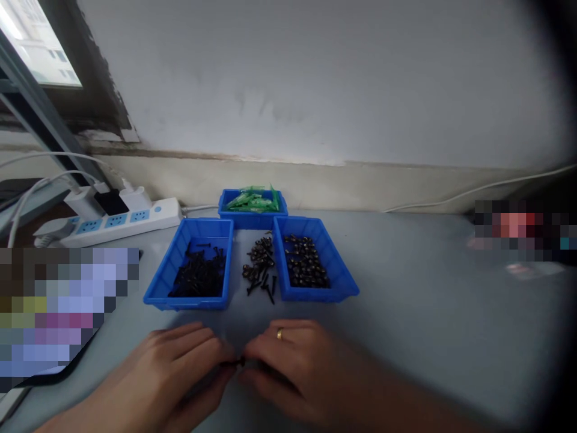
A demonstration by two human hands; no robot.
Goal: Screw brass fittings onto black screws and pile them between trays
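My left hand (184,367) and my right hand (293,361) are close together at the bottom centre, fingers pinched. A small dark screw (235,362) lies between their fingertips, its shank in my left hand and its end at my right fingertips. Whether my right hand holds a separate small part is hidden. Beyond my left hand, a blue tray (157,287) contains dark screws (201,273). Another blue tray (340,264), beyond my right hand, contains small rounded metal parts (309,264). Between the trays lies a loose pile of screws and parts (260,261).
Behind the trays is a smaller blue bin (252,221) of green packets (252,199). A white power strip (121,225) with plugs and cables stands at the left, beyond a blurred-out screen (58,319). The wall (315,90) closes off the back of the grey table (396,288).
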